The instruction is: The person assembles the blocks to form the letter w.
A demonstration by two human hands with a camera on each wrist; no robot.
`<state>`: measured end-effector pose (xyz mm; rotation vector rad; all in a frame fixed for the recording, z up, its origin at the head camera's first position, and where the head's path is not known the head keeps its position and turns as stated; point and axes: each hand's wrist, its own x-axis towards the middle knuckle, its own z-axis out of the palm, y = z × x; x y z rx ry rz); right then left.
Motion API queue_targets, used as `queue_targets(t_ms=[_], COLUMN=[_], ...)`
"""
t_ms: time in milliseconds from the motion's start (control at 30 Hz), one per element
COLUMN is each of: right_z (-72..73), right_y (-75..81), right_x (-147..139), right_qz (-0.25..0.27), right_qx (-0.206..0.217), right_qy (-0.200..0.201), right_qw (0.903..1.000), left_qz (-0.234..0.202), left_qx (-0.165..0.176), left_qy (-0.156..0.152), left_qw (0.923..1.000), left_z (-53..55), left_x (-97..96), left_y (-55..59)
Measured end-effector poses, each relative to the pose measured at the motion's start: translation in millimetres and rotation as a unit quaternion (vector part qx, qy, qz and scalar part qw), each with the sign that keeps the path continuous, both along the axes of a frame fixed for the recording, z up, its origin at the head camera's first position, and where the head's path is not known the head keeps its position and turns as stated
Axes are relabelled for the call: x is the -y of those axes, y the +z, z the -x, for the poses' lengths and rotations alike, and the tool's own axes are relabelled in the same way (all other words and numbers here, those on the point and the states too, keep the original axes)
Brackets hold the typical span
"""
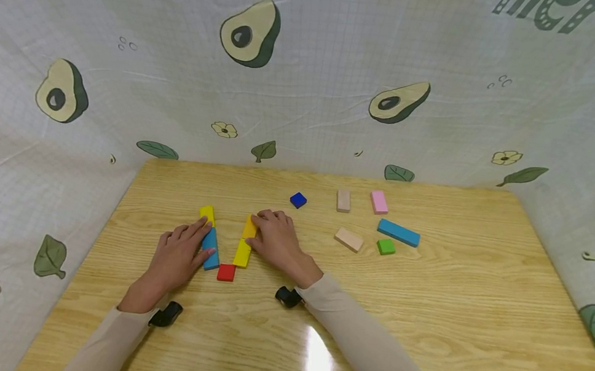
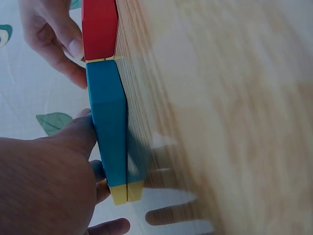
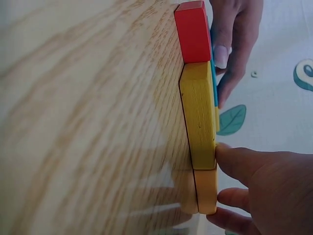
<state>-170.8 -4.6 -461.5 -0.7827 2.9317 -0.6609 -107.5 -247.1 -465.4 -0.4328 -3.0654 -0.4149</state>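
Glossy wood-grain table (image 1: pixel 458 329), and it throws back a bright glare! Smooth, painted-looking faces on the red block (image 3: pixel 193 34), yellow block (image 3: pixel 199 117) and blue block (image 2: pixel 108 127); creased matt cloth (image 1: pixel 306 118) behind, matt fabric sleeve (image 1: pixel 366 349) too.

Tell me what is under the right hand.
In the head view, the right hand overlaps edges of the orange block and yellow block. Whatever else it covers cannot be seen.

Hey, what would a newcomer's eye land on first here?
Probably the busy spot left of centre: the left hand touches a yellow-and-blue block row, the right hand an orange-and-yellow one, with a red block at the rows' near ends. Behind the table, avocado prints stand out on the white cloth.
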Motion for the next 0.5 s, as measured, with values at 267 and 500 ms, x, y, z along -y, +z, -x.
queue_targets(t_ms=[267, 500], right_z=[-1.6, -2.2], right_y=[0.0, -0.9], right_x=[-2.2, -4.3], right_qz=[0.001, 0.007], right_qx=[-0.004, -0.009], right_qy=[-0.001, -0.001], right_qw=[1.0000, 0.9999], left_qz=[0.011, 0.031], left_qx=[0.000, -0.003], left_qy=[-0.005, -0.022], left_qw=[0.9999, 0.9993], left_z=[2.6, 5.6], left_x=[0.4, 2.2], left_y=[-1.2, 7.6])
